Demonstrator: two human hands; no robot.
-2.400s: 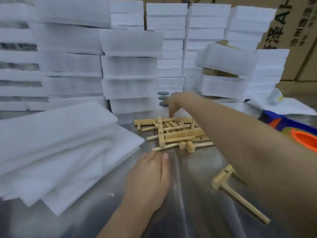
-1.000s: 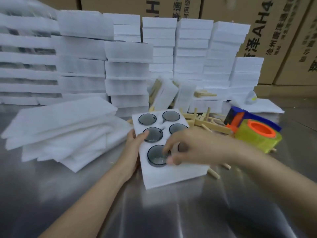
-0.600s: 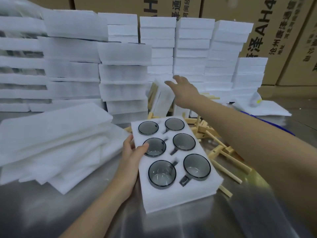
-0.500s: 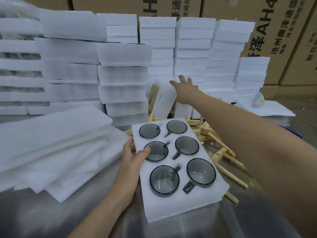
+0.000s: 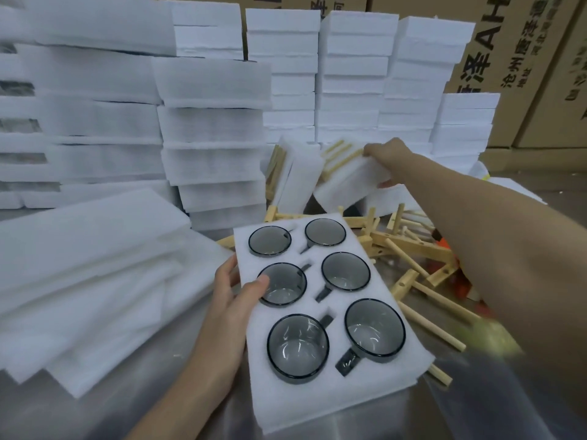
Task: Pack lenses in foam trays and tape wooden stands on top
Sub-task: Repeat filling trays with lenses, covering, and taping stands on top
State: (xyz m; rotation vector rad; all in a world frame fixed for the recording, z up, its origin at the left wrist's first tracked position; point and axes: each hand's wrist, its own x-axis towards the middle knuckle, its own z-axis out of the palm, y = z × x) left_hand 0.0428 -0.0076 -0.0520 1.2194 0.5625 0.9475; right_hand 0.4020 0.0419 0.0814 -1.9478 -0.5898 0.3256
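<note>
now the right hand (image 5: 386, 154), empty a moment ago, grips a finished foam pack (image 5: 349, 179); the left hand (image 5: 233, 300) clasps the filled foam tray (image 5: 317, 392), awaiting stands.

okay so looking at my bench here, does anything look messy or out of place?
Yes. The wooden stands lie in a loose, criss-crossed heap behind and to the right of the foam tray, some under its edge. Two foam blocks with stands on them lean tilted against the stacks; your right hand grips one. All six lenses sit seated.

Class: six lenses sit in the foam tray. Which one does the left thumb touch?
The middle-row lens on the left: the left hand has its thumb on its rim; the other five go untouched.
</note>
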